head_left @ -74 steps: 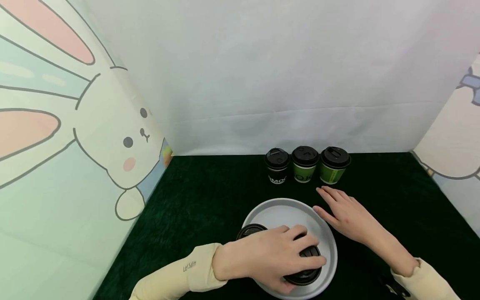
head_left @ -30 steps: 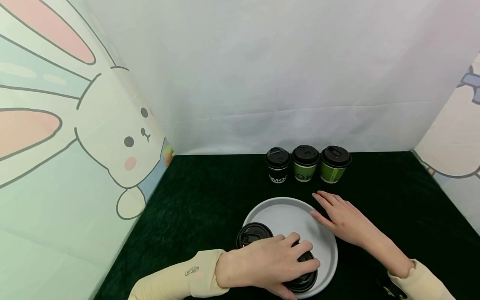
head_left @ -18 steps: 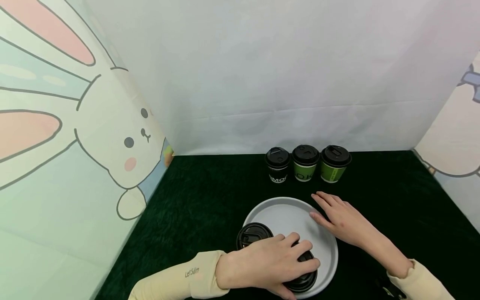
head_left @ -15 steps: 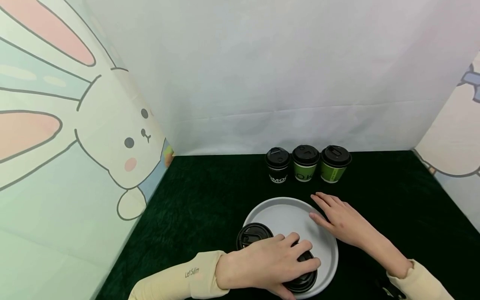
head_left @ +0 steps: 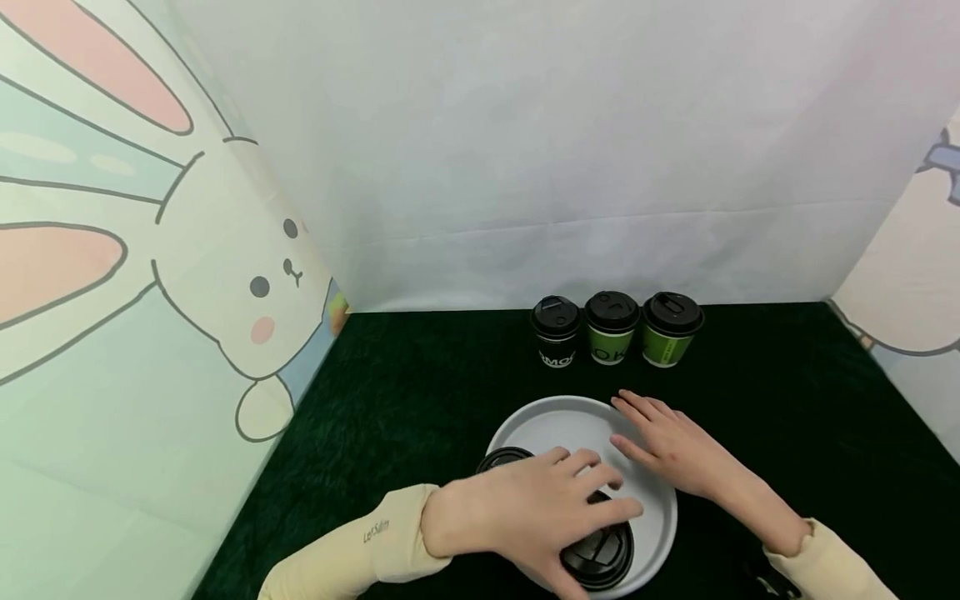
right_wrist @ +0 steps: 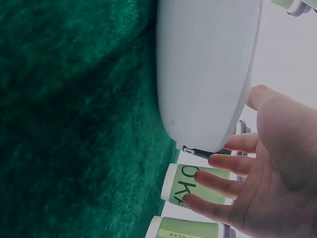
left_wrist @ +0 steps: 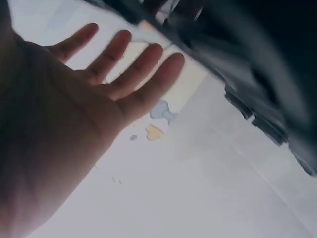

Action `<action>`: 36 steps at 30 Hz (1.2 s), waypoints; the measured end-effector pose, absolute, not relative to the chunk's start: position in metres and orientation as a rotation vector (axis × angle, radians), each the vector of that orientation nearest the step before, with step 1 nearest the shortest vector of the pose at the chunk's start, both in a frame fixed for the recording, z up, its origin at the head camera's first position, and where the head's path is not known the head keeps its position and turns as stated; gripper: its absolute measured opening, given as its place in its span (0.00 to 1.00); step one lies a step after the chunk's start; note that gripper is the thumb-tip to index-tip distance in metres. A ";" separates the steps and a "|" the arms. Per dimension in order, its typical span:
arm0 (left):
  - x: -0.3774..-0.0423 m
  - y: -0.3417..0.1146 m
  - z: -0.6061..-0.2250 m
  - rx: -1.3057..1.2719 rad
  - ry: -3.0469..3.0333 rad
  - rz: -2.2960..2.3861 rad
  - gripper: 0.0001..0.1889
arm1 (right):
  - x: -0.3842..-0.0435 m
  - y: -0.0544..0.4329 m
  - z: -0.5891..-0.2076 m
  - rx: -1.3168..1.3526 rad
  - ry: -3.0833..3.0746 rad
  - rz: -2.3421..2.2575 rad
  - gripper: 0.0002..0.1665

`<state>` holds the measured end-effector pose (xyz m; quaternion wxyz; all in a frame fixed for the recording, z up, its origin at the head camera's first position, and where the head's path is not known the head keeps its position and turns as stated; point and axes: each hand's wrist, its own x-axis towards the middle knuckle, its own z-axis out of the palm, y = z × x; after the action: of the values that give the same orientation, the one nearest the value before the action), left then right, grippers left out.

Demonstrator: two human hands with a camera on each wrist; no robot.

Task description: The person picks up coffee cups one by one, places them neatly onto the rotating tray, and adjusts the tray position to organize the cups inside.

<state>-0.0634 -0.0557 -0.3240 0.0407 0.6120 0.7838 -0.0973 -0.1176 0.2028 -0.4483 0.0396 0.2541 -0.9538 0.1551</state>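
Note:
A round, light grey tray (head_left: 558, 421) lies on the dark green cloth, bearing two coffee cups seen mainly by their black lids. My left hand (head_left: 528, 508) is spread over the nearer cup's lid (head_left: 602, 560), its fingers raised and loosely bent. In the left wrist view the fingers (left_wrist: 143, 91) extend apart with nothing between them. Behind that hand, the second cup's lid (head_left: 504, 457) is partly covered. My right hand (head_left: 675, 450) lies at the tray's right rim, fingers extended; in the right wrist view its thumb (right_wrist: 260, 95) is right at the rim.
Three lidded paper cups stand in a row beyond the tray: a black one (head_left: 556, 332), a green one (head_left: 611, 327) and another green one (head_left: 669, 329). A white backdrop (head_left: 570, 150) rises behind them. A panel with a rabbit drawing (head_left: 247, 267) borders the left side.
The left hand shifted the nearer cup slightly toward me on the tray, then loosened its grip and lifted off the lid. The right hand slid a little left along the tray's rim.

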 end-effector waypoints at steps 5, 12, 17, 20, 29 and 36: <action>-0.089 -0.058 -0.308 1.732 2.472 -0.123 0.41 | -0.116 0.203 -0.451 0.851 -2.893 0.418 0.37; -0.152 -0.059 -0.303 1.677 2.815 -0.100 0.30 | -0.116 0.200 -0.457 0.843 -2.892 0.421 0.39; -0.201 -0.064 -0.329 1.632 2.992 0.092 0.24 | -0.116 0.197 -0.460 0.841 -2.902 0.455 0.40; -0.222 -0.068 -0.350 1.489 3.078 0.126 0.25 | -0.115 0.196 -0.462 0.852 -2.900 0.457 0.40; -0.258 -0.078 -0.389 1.171 3.144 0.258 0.34 | -0.106 0.200 -0.460 0.810 -2.895 0.388 0.40; -0.278 -0.069 -0.389 1.131 3.084 0.289 0.40 | -0.089 0.208 -0.456 0.717 -2.895 0.369 0.41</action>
<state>-0.2782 -0.0691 -0.3894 -0.0777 0.3419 0.9324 0.0873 -0.0895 0.2083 -0.4560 0.0679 0.2382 -0.9611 0.1224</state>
